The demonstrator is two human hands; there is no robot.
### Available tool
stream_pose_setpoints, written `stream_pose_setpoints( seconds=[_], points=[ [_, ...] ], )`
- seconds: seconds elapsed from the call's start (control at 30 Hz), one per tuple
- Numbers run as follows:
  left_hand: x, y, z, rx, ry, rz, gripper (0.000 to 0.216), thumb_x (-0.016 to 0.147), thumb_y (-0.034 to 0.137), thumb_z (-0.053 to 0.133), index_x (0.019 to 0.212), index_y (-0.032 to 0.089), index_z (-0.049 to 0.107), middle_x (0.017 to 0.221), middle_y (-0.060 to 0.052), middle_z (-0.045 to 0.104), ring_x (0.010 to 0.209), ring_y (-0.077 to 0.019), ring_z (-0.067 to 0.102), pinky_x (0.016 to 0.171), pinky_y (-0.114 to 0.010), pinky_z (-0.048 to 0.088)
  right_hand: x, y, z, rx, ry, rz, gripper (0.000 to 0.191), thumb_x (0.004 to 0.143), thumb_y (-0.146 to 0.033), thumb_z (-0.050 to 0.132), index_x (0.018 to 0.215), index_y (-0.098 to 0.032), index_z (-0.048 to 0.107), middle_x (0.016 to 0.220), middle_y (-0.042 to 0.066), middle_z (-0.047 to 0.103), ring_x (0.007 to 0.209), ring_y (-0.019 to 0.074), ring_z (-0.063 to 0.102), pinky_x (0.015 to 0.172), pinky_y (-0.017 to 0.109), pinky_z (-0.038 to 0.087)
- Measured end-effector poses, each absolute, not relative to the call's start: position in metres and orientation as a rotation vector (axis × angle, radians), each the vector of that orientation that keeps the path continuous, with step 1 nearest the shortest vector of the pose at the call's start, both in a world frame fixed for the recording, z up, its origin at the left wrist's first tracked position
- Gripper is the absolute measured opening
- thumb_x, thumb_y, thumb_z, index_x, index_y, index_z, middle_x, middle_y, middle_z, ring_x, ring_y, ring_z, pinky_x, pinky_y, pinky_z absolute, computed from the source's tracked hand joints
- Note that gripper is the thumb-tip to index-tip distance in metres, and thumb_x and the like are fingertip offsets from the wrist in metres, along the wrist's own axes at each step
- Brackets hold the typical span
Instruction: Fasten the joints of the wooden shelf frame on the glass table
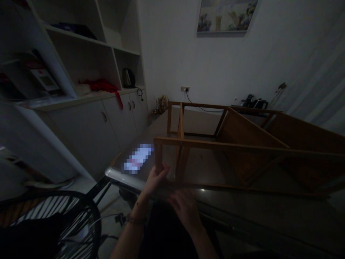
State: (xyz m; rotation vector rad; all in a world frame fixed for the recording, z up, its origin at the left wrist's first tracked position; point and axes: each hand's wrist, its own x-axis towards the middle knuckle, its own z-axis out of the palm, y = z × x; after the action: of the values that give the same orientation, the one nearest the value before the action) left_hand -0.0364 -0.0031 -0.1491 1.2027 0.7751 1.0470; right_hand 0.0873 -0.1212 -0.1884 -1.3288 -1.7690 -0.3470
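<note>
A brown wooden shelf rack (199, 143) lies on its side on the dark, glossy table (151, 135), its several boards standing on edge. My left hand (157, 176) is closed around the upright post at the rack's near left end, thumb pointing right. Lower and to the right, my right hand (185, 208) is by the table's front edge, just below the rack's bottom rail. Its fingers look slightly spread and somewhat blurred, with nothing visible in them. To the left of the rack lies a bright, pixelated rectangle (138, 158) on the table.
A black round-backed chair (94, 216) stands at the lower left. White cabinets (81, 124) with open shelves line the left wall, holding a kettle (128, 78) and red cloth (101, 85). Behind the rack, a cord (195, 104) hangs from a wall socket (185, 89).
</note>
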Motion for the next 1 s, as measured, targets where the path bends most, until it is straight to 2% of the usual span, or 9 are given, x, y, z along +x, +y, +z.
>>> stream_pose_setpoints(
  seconds=[0.2, 0.53, 0.73, 1.0],
  points=[
    [-0.036, -0.002, -0.148, 1.219, 0.772, 1.073, 0.042, 0.067, 0.052, 0.076, 0.075, 0.018, 0.052, 0.055, 0.009, 0.039, 0.047, -0.0049, 0.032, 0.045, -0.017, 0.027, 0.085, -0.121, -0.193, -1.334, -1.775, -0.358, 0.021, 0.1, -0.032, 0.05, 0.086, -0.022, 0.062, 0.077, -0.001, 0.066, 0.077, 0.016, 0.059, 0.081, 0.03, 0.038],
    [-0.035, -0.005, -0.145, 1.175, 0.794, 1.064, 0.042, 0.065, 0.05, 0.077, 0.074, 0.019, 0.051, 0.054, 0.01, 0.036, 0.047, -0.0053, 0.034, 0.045, -0.018, 0.029, 0.085, -0.124, -0.184, -1.4, -1.782, -0.33, 0.032, 0.102, -0.041, 0.04, 0.088, -0.027, 0.065, 0.078, -0.002, 0.067, 0.079, 0.0161, 0.056, 0.08, 0.032, 0.029],
    [-0.036, -0.006, -0.145, 1.181, 0.805, 1.068, 0.041, 0.066, 0.051, 0.077, 0.075, 0.018, 0.053, 0.056, 0.009, 0.039, 0.049, -0.0061, 0.037, 0.047, -0.018, 0.031, 0.082, -0.126, -0.187, -1.417, -1.723, -0.35, 0.036, 0.102, -0.041, 0.041, 0.08, -0.025, 0.063, 0.075, -0.002, 0.067, 0.078, 0.0162, 0.055, 0.082, 0.034, 0.027],
    [-0.036, -0.001, -0.151, 1.198, 0.764, 1.074, 0.041, 0.067, 0.05, 0.077, 0.074, 0.018, 0.053, 0.055, 0.009, 0.039, 0.047, -0.0056, 0.036, 0.046, -0.018, 0.03, 0.067, -0.129, -0.191, -1.502, -1.533, -0.442, 0.036, 0.102, -0.043, 0.041, 0.081, -0.029, 0.067, 0.076, -0.004, 0.071, 0.077, 0.018, 0.059, 0.08, 0.037, 0.025]
  ],
)
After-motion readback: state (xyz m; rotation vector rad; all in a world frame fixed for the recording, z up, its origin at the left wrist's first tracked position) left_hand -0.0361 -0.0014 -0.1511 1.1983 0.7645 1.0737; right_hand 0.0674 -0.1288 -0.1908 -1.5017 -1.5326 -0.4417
